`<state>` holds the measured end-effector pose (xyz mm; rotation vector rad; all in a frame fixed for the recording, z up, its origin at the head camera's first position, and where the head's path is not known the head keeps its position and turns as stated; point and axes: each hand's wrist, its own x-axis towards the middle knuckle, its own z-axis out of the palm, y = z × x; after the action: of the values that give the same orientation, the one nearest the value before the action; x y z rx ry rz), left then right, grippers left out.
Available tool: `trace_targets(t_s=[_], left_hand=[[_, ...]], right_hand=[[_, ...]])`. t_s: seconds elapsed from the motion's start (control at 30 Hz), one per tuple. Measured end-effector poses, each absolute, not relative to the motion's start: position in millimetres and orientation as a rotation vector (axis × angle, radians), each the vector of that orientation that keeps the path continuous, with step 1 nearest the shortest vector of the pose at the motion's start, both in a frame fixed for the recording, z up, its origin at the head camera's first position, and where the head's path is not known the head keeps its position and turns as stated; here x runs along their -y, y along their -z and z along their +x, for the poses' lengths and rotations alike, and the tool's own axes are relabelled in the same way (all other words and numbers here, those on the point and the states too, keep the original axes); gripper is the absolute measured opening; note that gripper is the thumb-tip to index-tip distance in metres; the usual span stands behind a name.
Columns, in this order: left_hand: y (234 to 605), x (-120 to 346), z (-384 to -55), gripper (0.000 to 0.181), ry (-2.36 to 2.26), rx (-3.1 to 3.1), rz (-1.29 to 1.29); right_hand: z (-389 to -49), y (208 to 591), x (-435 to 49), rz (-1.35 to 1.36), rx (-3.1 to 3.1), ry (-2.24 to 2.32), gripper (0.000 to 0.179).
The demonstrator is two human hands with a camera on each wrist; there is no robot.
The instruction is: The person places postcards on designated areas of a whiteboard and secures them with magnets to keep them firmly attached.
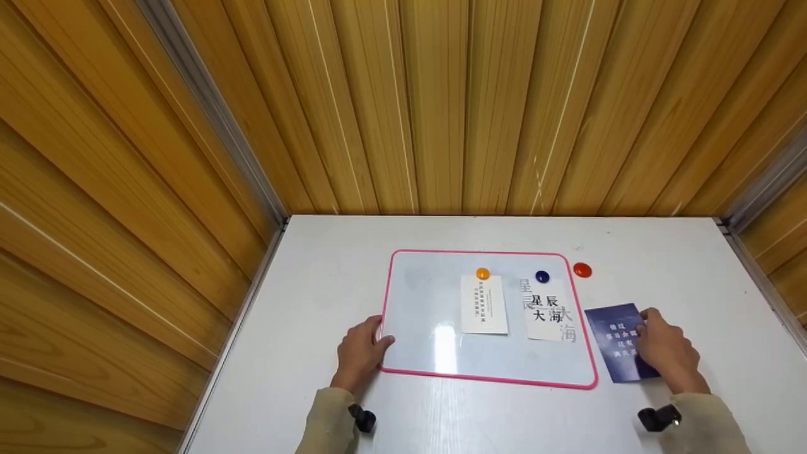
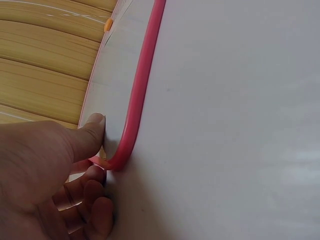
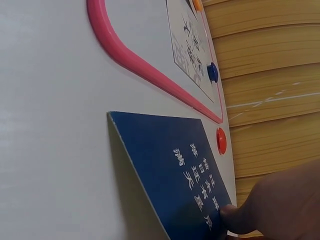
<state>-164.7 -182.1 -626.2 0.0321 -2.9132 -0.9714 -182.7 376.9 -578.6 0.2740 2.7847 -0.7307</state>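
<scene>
Blue card [image 1: 621, 353]: tilting above the desk [image 1: 328, 265], just outside the right edge of the whiteboard [image 1: 416, 302], its long axis running roughly toward the desk's far edge.
Right hand [image 1: 669, 347]: nearer, pinching the card's right side.
Left hand [image 1: 360, 350]: gripping the whiteboard's left edge close to its near-left corner.
Hidden: the pinch's underside; whether the card is touching the desk is proving unclear.

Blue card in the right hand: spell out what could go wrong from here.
The right hand pinches the blue card at one side only, so it may slip or bend. The red magnet on the table, beside the whiteboard, could get knocked away. The left hand grips the whiteboard's edge; a tug might shift it.
</scene>
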Motion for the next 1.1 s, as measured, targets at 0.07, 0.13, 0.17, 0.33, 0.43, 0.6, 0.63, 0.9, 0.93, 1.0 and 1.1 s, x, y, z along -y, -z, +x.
trace_targets(t_s=[0.07,0.13,0.17,0.33,0.43,0.6,0.63,0.9,0.93,1.0,1.1], left_hand=[[626,182,-165,0.051,0.958,2.907,0.017],[626,183,-165,0.050,0.949,2.905,0.013],[626,183,-165,0.051,0.949,2.907,0.014],[627,182,-165,0.051,0.960,2.909,0.026],[627,183,-166,0.050,0.966,2.904,0.025],[625,182,-166,0.050,0.977,2.908,0.031],[625,182,-165,0.050,0.978,2.908,0.034],[624,181,-165,0.050,0.973,2.914,0.038],[624,181,-165,0.050,0.971,2.917,0.044],[625,181,-165,0.050,0.965,2.915,0.047],[625,182,-165,0.050,0.955,2.915,0.043]], right_hand=[[-183,578,-376,0.270,-2.805,0.740,0.044],[-183,576,-376,0.271,-2.823,0.753,0.044],[-183,575,-375,0.276,-2.830,0.760,0.044],[-183,572,-372,0.293,-2.869,0.778,0.041],[-182,571,-371,0.299,-2.899,0.788,0.040],[-183,569,-368,0.319,-2.944,0.794,0.041],[-183,569,-368,0.322,-2.952,0.793,0.041],[-185,567,-365,0.339,-2.979,0.795,0.042],[-185,567,-365,0.342,-2.979,0.800,0.042],[-185,566,-363,0.350,-2.980,0.809,0.043],[-187,566,-361,0.352,-2.984,0.822,0.043]])
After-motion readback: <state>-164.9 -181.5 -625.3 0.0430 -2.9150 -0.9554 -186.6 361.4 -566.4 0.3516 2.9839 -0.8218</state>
